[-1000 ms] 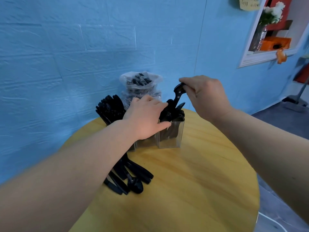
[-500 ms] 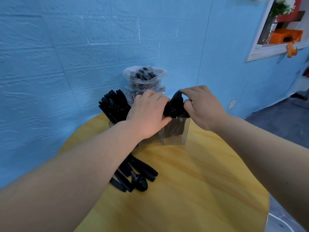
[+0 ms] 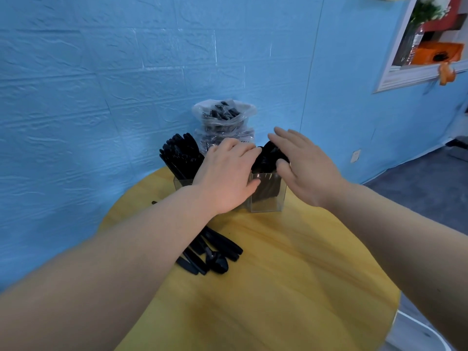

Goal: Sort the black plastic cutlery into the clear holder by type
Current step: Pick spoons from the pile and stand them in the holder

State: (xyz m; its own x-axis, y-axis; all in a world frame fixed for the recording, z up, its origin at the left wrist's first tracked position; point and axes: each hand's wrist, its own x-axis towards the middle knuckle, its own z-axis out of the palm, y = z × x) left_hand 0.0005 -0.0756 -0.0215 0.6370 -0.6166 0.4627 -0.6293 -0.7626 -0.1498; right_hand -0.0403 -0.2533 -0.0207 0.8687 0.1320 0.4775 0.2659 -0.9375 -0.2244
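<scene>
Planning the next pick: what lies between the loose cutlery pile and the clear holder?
In the head view, the left hand and its forearm cross that stretch; the pile lies on the table partly under the forearm, near the holder.

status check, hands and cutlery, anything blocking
Left hand resting on clear holder. Right hand open over its right compartment. Loose cutlery on table, partly under left forearm.

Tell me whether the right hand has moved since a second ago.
Yes. The right hand dropped from above the clear holder onto the cutlery standing in it, fingers now straightened.
</scene>
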